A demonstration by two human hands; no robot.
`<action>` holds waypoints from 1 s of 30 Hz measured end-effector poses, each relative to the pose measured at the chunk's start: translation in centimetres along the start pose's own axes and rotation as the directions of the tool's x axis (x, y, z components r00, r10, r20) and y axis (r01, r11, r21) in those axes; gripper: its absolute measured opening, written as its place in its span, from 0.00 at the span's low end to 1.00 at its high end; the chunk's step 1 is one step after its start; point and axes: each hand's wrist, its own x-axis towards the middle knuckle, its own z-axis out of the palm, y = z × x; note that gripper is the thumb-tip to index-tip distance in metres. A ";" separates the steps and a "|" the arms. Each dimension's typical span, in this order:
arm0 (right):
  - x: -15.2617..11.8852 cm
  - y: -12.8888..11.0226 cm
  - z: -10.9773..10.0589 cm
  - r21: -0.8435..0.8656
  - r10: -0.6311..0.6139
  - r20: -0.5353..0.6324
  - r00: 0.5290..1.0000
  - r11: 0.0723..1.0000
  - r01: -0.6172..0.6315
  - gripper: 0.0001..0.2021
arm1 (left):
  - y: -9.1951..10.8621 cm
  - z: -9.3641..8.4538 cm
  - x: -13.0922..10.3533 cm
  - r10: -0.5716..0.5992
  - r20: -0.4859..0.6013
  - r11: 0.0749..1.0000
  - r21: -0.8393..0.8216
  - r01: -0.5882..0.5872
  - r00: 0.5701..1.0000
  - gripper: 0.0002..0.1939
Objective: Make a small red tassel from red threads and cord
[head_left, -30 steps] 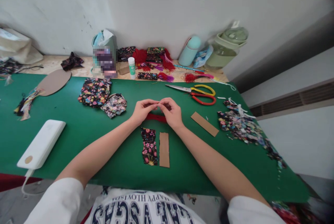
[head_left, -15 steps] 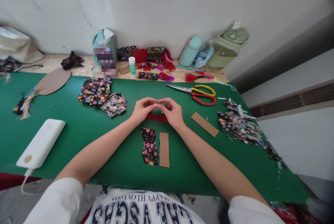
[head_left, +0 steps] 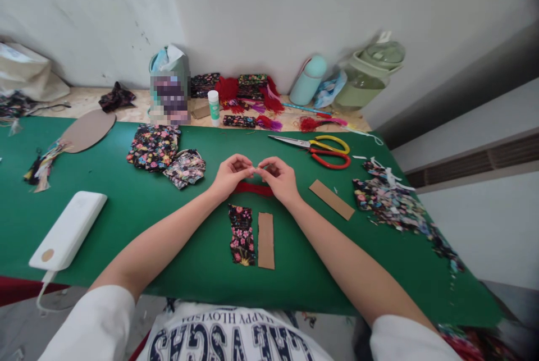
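Note:
My left hand and my right hand meet above the mat, thumbs and fingertips pinched close together. Whatever sits between the fingertips is too small to make out. Just below them lies a bundle of red thread, partly covered by my hands. Nearer to me, a strip of black floral fabric rests beside an upright cardboard strip. Another cardboard strip lies slanted to the right of my right hand.
Scissors with yellow and red handles lie behind the right hand. Fabric scraps cover the right side of the green mat. Floral cloth and a white power bank are at left; a glue stick stands at the back.
Both hands stay nearly in place; the right fingertips shift slightly and the gap between the index fingers widens a little. The things on the mat have not moved.

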 end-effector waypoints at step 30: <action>-0.1 -0.4 -0.3 -0.084 -0.024 0.058 0.998 0.996 0.028 0.11 | 0.5 0.3 -0.3 0.029 -0.037 0.994 0.111 -0.025 0.999 0.18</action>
